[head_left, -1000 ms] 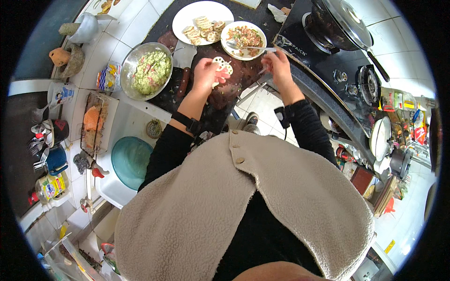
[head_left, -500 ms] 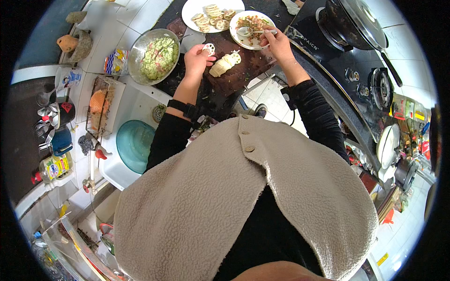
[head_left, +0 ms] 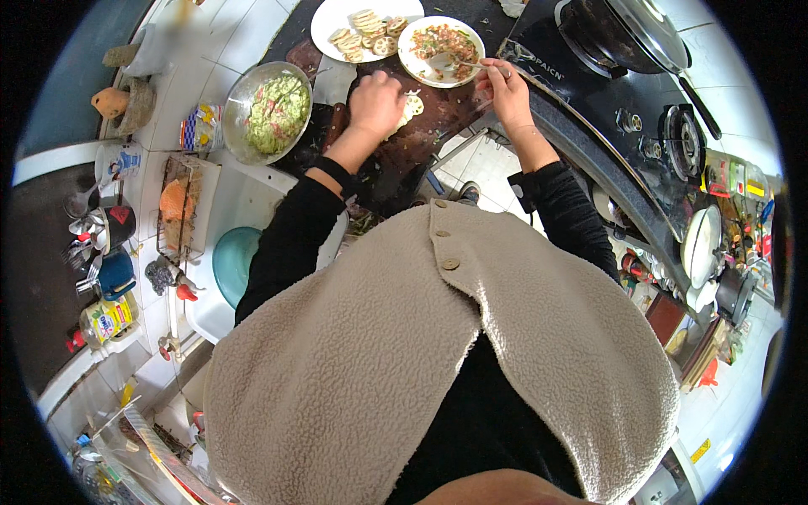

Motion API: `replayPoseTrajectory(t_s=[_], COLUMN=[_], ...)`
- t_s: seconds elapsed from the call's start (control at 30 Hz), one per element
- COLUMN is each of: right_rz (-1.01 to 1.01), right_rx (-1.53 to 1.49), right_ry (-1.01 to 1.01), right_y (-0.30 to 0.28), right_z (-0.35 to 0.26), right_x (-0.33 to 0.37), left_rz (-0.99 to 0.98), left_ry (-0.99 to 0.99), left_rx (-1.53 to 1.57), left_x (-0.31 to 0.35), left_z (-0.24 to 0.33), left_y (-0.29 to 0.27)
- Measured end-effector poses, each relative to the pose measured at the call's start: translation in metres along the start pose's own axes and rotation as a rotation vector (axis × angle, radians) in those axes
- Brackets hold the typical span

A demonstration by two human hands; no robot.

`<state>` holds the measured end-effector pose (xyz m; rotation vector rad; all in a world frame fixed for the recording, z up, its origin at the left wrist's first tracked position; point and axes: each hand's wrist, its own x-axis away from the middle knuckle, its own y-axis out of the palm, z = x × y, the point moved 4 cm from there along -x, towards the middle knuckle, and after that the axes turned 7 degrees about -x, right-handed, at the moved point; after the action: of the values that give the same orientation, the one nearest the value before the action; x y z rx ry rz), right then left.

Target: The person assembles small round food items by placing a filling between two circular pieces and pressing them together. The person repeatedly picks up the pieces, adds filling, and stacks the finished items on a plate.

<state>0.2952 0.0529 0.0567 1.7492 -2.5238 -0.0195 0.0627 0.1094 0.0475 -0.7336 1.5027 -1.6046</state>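
My left hand [head_left: 376, 103] is over the dark cutting board [head_left: 433, 114], back upward and fingers curled down. Whatever its fingertips hold is hidden beneath it. Right beside it lies a small pile of lotus root slices [head_left: 412, 106], partly covered by the hand. My right hand [head_left: 508, 94] is closed on the handle of a spoon [head_left: 473, 64]. That spoon reaches into a white bowl [head_left: 406, 63] of reddish chopped filling [head_left: 443, 44]. Behind the left hand stands a white plate [head_left: 323, 27] holding several lotus root pieces [head_left: 368, 34].
A metal bowl of shredded green mix [head_left: 276, 115] stands left of the board. Beyond it is a sink with a teal basin [head_left: 236, 265]. On the right, a black stove [head_left: 581, 93] carries a lidded pot [head_left: 619, 38]. A knife handle [head_left: 335, 122] shows beside my left wrist.
My left hand has turned over and moved right, onto the lotus root pile; the slice it pinched is out of sight. My right hand has shifted, the spoon's bowl now lower in the filling.
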Motion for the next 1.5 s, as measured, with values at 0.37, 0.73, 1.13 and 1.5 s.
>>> replayPoseTrajectory(t_s=[0.37, 0.73, 1.13, 1.5], right_rz=[0.003, 0.003, -0.005, 0.022], right_rx=[-0.028, -0.020, 0.026, -0.003], right_ry=[-0.015, 0.024, 0.015, 0.110], right_y=[-0.007, -0.006, -0.002, -0.005], right_z=[0.003, 0.009, 0.004, 0.015], right_x=[0.004, 0.003, 0.005, 0.005], left_rz=[-0.120, 0.036, 0.201, 0.249], left_ry=[0.033, 0.020, 0.111, 0.197], left_rx=[-0.130, 0.286, 0.287, 0.088], left_x=[-0.003, 0.008, 0.048, 0.067], left_z=[0.032, 0.000, -0.003, 0.000], left_y=[0.026, 0.027, 0.019, 0.020])
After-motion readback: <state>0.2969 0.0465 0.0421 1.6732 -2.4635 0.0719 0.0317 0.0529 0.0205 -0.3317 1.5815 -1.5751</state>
